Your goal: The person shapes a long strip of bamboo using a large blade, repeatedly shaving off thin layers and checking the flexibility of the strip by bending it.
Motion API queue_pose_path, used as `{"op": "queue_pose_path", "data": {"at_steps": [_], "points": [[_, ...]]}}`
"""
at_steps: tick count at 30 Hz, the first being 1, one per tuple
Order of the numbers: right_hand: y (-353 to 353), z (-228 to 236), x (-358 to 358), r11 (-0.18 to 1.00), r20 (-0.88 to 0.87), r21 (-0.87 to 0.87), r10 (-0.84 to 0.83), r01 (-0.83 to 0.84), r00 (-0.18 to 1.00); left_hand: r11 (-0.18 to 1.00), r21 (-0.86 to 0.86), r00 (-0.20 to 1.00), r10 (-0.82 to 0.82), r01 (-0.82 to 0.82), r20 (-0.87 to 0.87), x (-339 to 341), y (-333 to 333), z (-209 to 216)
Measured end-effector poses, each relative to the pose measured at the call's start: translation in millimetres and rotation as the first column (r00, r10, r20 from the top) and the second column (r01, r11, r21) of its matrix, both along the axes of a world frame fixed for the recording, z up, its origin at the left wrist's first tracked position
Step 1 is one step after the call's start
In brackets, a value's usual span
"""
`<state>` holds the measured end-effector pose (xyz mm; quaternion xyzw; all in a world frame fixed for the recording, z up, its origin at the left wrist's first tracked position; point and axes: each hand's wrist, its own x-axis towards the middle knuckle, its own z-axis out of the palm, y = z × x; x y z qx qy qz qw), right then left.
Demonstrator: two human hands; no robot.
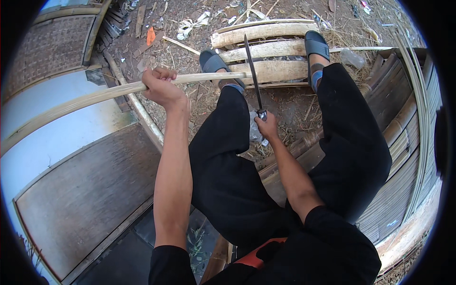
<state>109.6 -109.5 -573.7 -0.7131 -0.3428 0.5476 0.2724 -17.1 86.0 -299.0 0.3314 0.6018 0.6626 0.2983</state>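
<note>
My left hand (164, 87) is closed around a long pale bamboo strip (104, 93), which runs from the left edge of view to a point between my feet. In my right hand (268, 125) is the handle of a machete (253, 71), its dark blade pointing away from me. The strip's far end lies at the blade, seeming to touch it. Beyond, several split bamboo pieces (275, 71) lie crosswise between my sandals.
Shavings and litter cover the dirt ground (180, 61). On the right stand a bamboo frame (394, 80) and a bundle of thin strips (420, 109). To the left is a white and brown wall panel (90, 185) with a bamboo pole (137, 107) beside it. A crumpled clear plastic bag (352, 59) lies beyond my right foot.
</note>
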Motion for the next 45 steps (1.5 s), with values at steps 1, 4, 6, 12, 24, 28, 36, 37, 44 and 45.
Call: {"op": "queue_pose_path", "data": {"at_steps": [1, 4, 6, 12, 24, 28, 36, 37, 44, 45], "points": [[2.1, -3.9, -1.8, 0.997, -0.099, -0.045, -0.063, 0.059, 0.993, 1.0, -0.004, 1.0, 0.001, -0.001, -0.006, -1.6, -0.1, 0.1], [-2.5, -33.7, 2.8, 0.985, -0.15, -0.147, -0.11, 0.088, 0.983, 0.998, 0.002, 0.998, -0.06, 0.06, -0.001, 4.4, 1.7, -0.1], [-3.4, -35.7, 12.5, 0.979, -0.116, -0.197, -0.069, 0.046, 0.991, 0.999, -0.006, 0.997, -0.048, 0.047, -0.053, 1.2, 1.9, -0.9], [-2.4, -18.3, 23.3, 0.998, 0.11, -0.046, 0.048, -0.043, 0.993, 0.997, 0.025, 0.996, -0.072, 0.073, -0.058, 11.8, -0.6, 2.7], [6.7, -34.0, 24.7, 0.987, 0.084, -0.161, 0.04, -0.027, 0.996, 0.997, 0.012, 0.99, -0.072, 0.074, -0.119, 13.0, 0.3, -0.3], [19.9, 5.8, 21.9, 0.995, 0.048, -0.003, 0.104, -0.103, 0.993, 1.0, -0.014, 0.992, -0.02, 0.018, -0.128, 9.1, -1.1, -0.2], [14.5, -27.5, 41.8, 0.962, 0.089, -0.25, 0.137, -0.111, 0.987, 0.997, 0.018, 0.991, -0.07, 0.073, -0.117, 15.8, -1.0, 0.4], [11.5, -32.1, 42.2, 0.962, 0.091, -0.251, 0.137, -0.11, 0.986, 0.997, 0.018, 0.991, -0.07, 0.073, -0.115, 16.6, -0.6, -0.6], [35.5, 25.6, 3.3, 0.986, 0.017, -0.002, 0.167, -0.167, 0.986, 0.999, -0.027, 0.987, -0.031, 0.027, -0.156, 14.1, 4.0, -0.2], [39.5, 25.3, -1.5, 0.987, 0.012, 0.086, 0.137, -0.138, 0.99, 1.0, -0.003, 0.992, -0.015, 0.015, -0.124, 13.7, 5.5, 0.5]]}}
